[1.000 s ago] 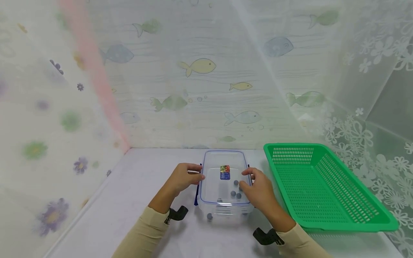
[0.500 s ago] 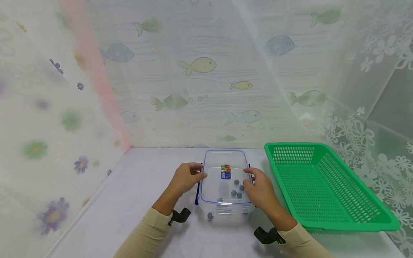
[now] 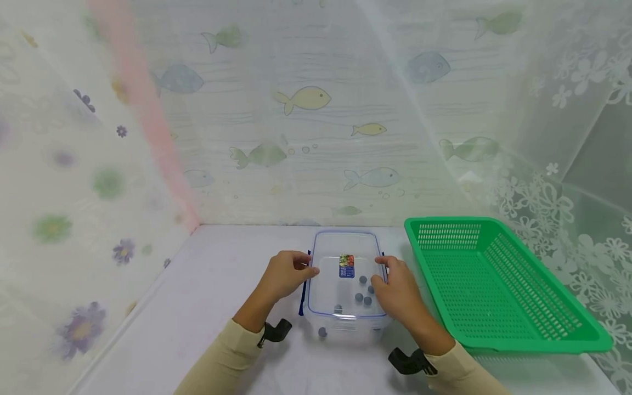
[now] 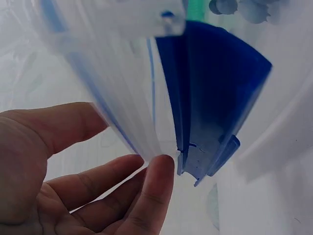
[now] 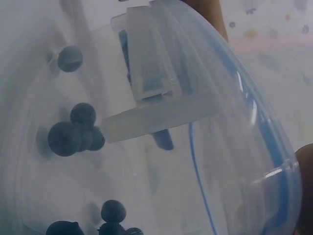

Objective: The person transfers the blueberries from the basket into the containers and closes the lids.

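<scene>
A clear plastic food container (image 3: 345,328) holds several dark blueberries (image 3: 359,297). Its clear lid (image 3: 326,288), rimmed in blue with a fruit label, lies over the top. At the lid's left edge my left hand (image 3: 285,274) pinches the rim, thumb above and fingers beneath. My right hand (image 3: 401,288) grips the opposite edge, its thumb on the lid and index finger along the rim. A blue side latch (image 4: 215,88) hangs swung out in the left wrist view. Through the clear wall, the right wrist view shows the blueberries (image 5: 68,138) on the container's bottom.
A green plastic basket (image 3: 494,296) stands to the right on the white-covered table (image 3: 237,258). Behind rises a sheer curtain (image 3: 306,142) printed with fish, with flowered sheets at both sides.
The lid's near edge has dropped slightly and shifted toward me, its label moving with it. Both hands stay at the lid's sides, my right thumb having drawn back toward the right rim.
</scene>
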A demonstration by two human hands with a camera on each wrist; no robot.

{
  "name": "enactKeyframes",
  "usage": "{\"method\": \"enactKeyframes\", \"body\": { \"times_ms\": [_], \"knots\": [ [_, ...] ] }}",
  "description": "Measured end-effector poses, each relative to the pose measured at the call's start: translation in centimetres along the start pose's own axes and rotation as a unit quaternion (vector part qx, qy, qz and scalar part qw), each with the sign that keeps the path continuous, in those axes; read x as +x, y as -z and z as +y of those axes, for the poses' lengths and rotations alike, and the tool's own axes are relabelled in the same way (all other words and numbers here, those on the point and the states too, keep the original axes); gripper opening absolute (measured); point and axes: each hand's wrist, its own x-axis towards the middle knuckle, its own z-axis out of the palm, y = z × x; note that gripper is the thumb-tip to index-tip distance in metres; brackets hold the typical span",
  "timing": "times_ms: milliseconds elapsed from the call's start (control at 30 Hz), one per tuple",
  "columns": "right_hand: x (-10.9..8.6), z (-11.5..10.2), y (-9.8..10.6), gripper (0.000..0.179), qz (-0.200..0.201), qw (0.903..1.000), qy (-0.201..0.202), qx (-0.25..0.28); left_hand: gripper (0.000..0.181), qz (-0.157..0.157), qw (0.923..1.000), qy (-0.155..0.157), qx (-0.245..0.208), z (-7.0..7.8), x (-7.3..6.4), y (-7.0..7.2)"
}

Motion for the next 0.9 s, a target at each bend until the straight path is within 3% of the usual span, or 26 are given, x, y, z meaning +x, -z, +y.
{"method": "enactKeyframes", "body": {
  "times_ms": [267, 367, 467, 533, 633, 733, 900],
  "knots": [
    [0.2, 0.3, -0.7, 0.053, 0.010, 0.9999, -0.011, -0.004, 0.046, -0.005, 0.9995, 0.015, -0.026, -0.2, 0.1, -0.2],
    [0.4, 0.7, -0.9, 0.057, -0.003, 0.9992, -0.026, 0.030, 0.049, -0.007, 0.9991, 0.020, -0.036, -0.4, 0.3, -0.4],
    [0.7, 1.0, -0.9, 0.065, -0.030, 0.9935, -0.063, 0.090, 0.065, -0.019, 0.9969, 0.043, -0.063, -1.0, 0.7, -0.6],
    [0.8, 1.2, -0.9, 0.072, -0.049, 0.9847, -0.099, 0.134, 0.077, -0.042, 0.9913, 0.072, -0.102, -1.5, 1.0, -0.8],
    [1.0, 1.5, -0.7, 0.081, -0.072, 0.9703, -0.152, 0.175, 0.089, -0.081, 0.9757, 0.110, -0.171, -2.3, 1.3, -1.1],
    [1.1, 1.7, -0.7, 0.083, -0.088, 0.9623, -0.170, 0.193, 0.090, -0.102, 0.9611, 0.124, -0.225, -2.7, 1.5, -1.1],
    [1.2, 1.6, -0.6, 0.083, -0.091, 0.9608, -0.174, 0.195, 0.089, -0.101, 0.9647, 0.114, -0.215, -2.6, 1.5, -0.8]
  ]
}}
